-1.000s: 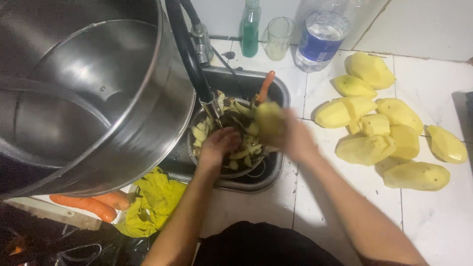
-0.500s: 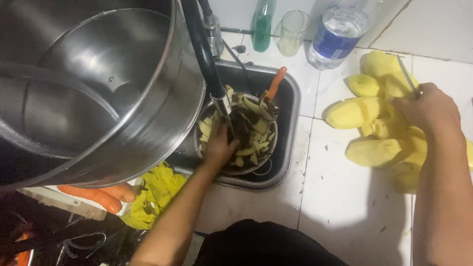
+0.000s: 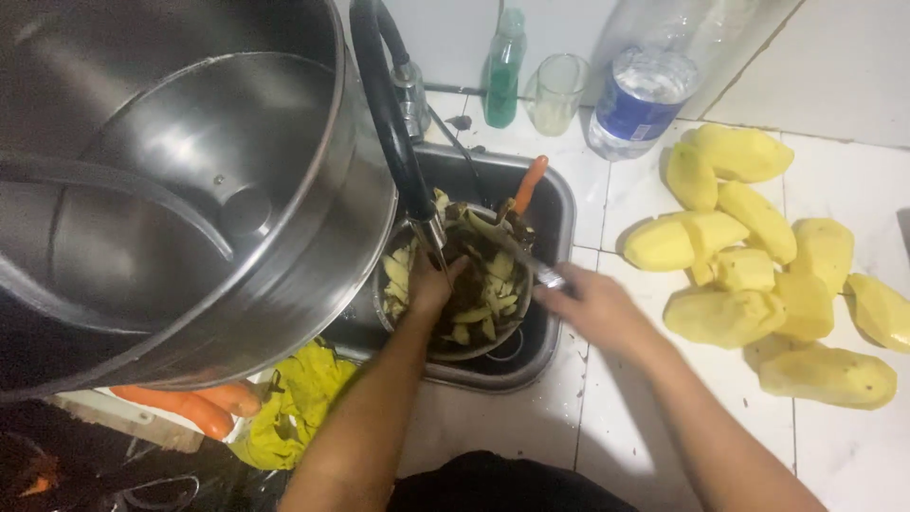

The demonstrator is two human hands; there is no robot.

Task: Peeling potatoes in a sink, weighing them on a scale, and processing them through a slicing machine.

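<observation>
A sink (image 3: 559, 204) sits in the middle of the counter (image 3: 664, 417), with a bowl (image 3: 453, 351) of peelings (image 3: 474, 294) inside it under the tap (image 3: 389, 123); the left hand (image 3: 431, 284) rests in the bowl and the right hand (image 3: 592, 303), holding a knife (image 3: 517, 251), is over the sink's right edge. Left of the sink stands a big pot (image 3: 180, 190), with carrots (image 3: 185, 406) and a cloth (image 3: 294, 403) in front of it. Right of the sink lies a heap of peeled potatoes (image 3: 758, 256), and behind the sink stand a small bottle (image 3: 504, 71), a glass (image 3: 555, 92) and a large bottle (image 3: 640, 95).

Bright overhead light on white counter (image 3: 853, 85), glare inside steel pot (image 3: 190, 190), dim lower-left corner, soft focus
</observation>
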